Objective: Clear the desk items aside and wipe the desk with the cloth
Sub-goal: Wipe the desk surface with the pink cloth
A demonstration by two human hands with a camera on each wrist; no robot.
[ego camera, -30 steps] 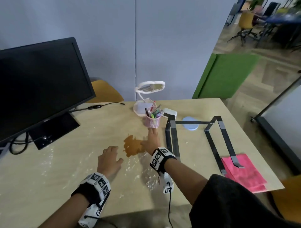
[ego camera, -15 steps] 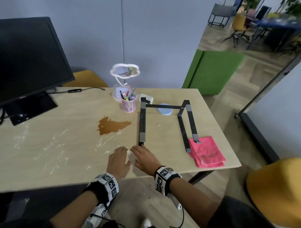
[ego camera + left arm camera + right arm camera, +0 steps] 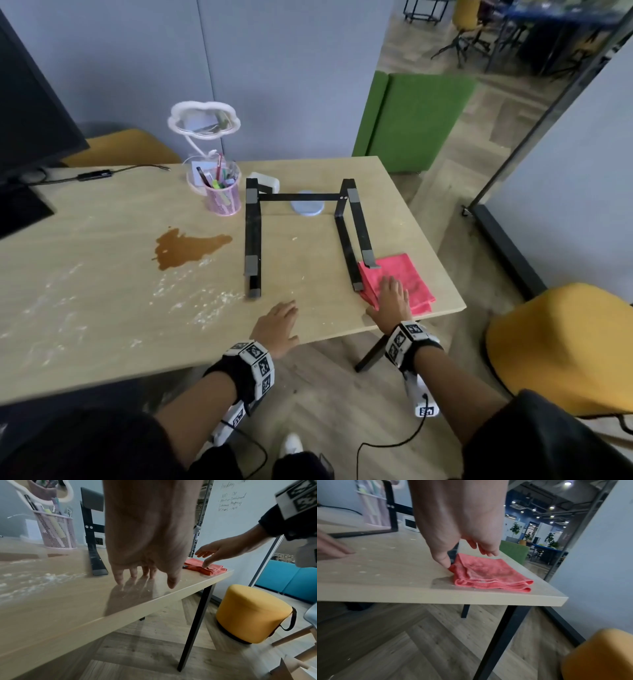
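Observation:
A folded pink cloth lies at the desk's front right corner, beside the right foot of a black laptop stand. My right hand hovers open over the cloth's near left part, thumb tip at its corner and fingers spread above it. My left hand is open, fingertips resting on the desk near the front edge. A brown spill and white powder mark the desk's middle.
A pink mesh pen cup, a white cloud-shaped lamp, a small white clock and a blue coaster stand at the back. A black monitor is at the left. A yellow stool stands off the right corner.
My right hand left the pen cup, drew back to the front edge, then went right over the cloth. The left hand drew back from the spill to the front edge.

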